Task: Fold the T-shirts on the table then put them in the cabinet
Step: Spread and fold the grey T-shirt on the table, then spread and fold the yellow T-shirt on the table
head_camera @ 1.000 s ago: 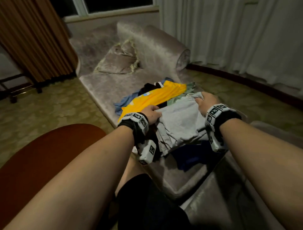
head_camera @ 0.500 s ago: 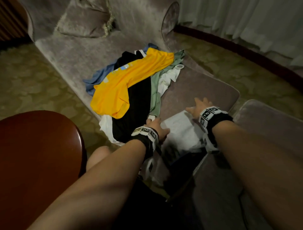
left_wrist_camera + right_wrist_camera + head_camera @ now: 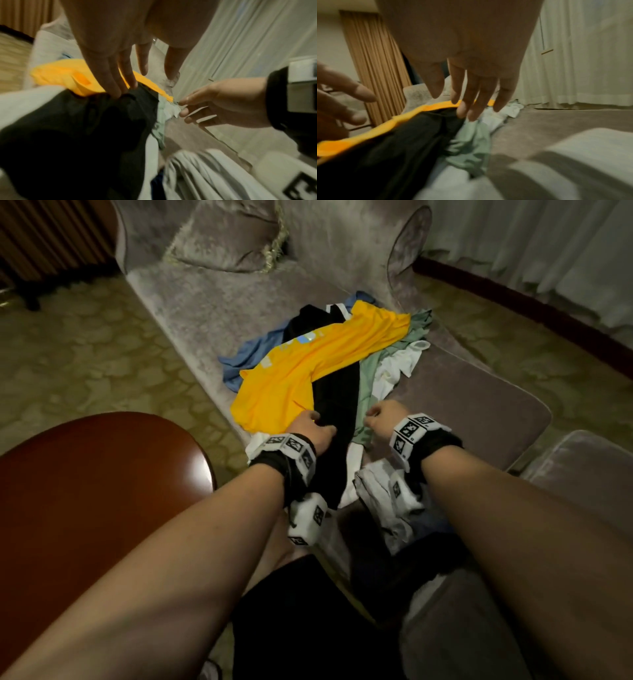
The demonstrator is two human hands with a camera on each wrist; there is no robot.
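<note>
- Fingers of the left hand reach down straight and close together, tips touching the black T-shirt just beside the yellow T-shirt.
- Right hand has its fingers extended, slightly spread, tips at the pale green T-shirt (contact unclear).
- Below both wrists lies a folded grey T-shirt, all on the velvet chaise.
</note>
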